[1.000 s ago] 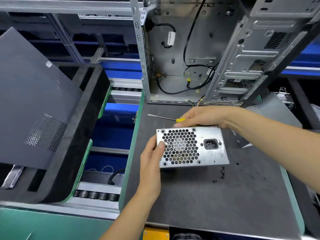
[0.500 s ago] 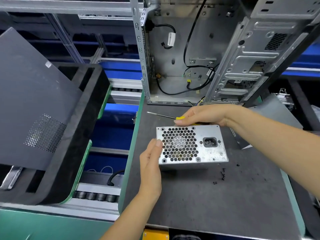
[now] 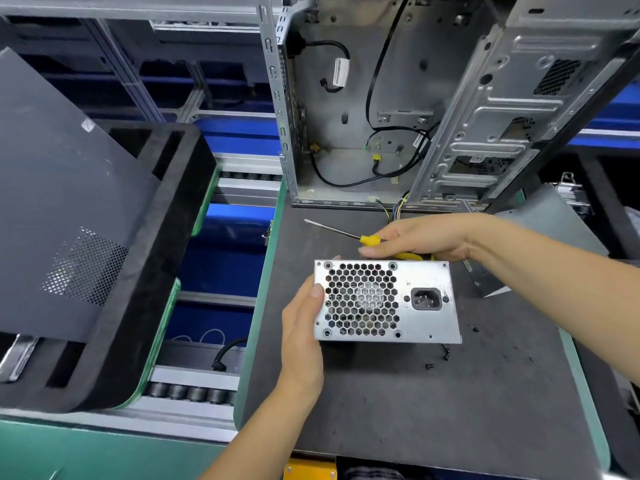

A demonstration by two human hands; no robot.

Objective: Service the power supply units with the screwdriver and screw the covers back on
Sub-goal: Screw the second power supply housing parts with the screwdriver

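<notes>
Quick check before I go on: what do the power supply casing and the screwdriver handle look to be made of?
Power supply unit: looks like bare sheet metal, dull silver with scuffs and a punched honeycomb grille. Screwdriver: the yellow handle looks like glossy plastic, mostly hidden under the right hand; the thin shaft looks like bright steel.

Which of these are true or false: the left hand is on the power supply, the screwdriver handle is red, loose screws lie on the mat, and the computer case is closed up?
1. The left hand holds the left edge of the power supply. True.
2. The screwdriver has a red handle. False: the handle is yellow, and the right hand covers most of it.
3. Small dark loose screws lie on the grey mat in front of the unit. True.
4. The computer case behind the mat is closed. False: its side is open, with cables showing inside.
</notes>
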